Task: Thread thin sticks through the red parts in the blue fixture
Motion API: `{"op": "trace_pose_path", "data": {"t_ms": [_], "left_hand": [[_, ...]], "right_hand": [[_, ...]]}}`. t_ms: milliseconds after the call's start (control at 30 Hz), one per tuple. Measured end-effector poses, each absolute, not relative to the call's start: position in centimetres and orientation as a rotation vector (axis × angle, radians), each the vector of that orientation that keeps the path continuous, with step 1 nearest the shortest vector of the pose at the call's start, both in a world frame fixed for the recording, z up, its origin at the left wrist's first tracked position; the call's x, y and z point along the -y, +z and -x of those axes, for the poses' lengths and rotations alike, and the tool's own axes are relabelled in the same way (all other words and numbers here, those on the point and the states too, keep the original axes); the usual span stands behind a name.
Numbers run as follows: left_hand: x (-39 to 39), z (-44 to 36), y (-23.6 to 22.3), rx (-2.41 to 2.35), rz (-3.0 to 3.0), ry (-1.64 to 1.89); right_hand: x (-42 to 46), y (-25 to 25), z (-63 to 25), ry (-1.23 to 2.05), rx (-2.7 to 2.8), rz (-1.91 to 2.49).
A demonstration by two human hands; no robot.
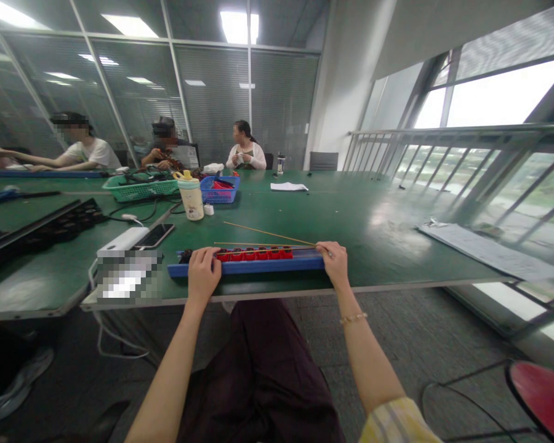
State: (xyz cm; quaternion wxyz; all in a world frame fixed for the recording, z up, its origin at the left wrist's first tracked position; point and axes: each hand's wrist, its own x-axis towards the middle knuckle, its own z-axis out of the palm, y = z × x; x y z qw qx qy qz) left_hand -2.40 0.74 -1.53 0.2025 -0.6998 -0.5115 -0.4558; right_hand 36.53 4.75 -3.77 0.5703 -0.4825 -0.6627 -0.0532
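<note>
R hand (335, 261) at the R end of the blue tray (272, 266): fingertips pinched tight, apparently on the near ends of the thin rods (268, 233), tho the exact contact is too small to tell. L hand (204, 274) closed across the tray toward its L end, thumb on the near side, fingers over the top, by the red parts (261, 254). Tray lies lengthwise on the bench (378, 227), close to the front edge, b/w the hands.

Status: red parts sit in a row inside the tray, from abt the L hand to past mid; row stops short of the R hand. Dark piece (184, 255) also in, at the L end. So loading looks well along, by my est. Thin rods fan out L from the R hand, behind the tray; at least the rear one lies clear of it, i.e. not seated. Can't tell if the red parts are fixed or just resting, so no call on final state.

Further out, L side: phone (159, 236) next to white box (122, 240); beyond, yellow cup (191, 200), green basket (141, 191) & blue basket (221, 194) w/ misc. items. Paper (289, 186) mid-bench, clipboard (480, 246) far R. Seated person (247, 154) at the far side.
</note>
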Motion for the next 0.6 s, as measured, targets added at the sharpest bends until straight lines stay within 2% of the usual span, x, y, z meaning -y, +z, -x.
{"op": "trace_pose_path", "data": {"t_ms": [600], "left_hand": [[-0.41, 2.2, -1.21, 1.44, 1.99, -1.291]], "right_hand": [[-4.42, -3.53, -36.24, -0.128, 1.558, 1.169]]}}
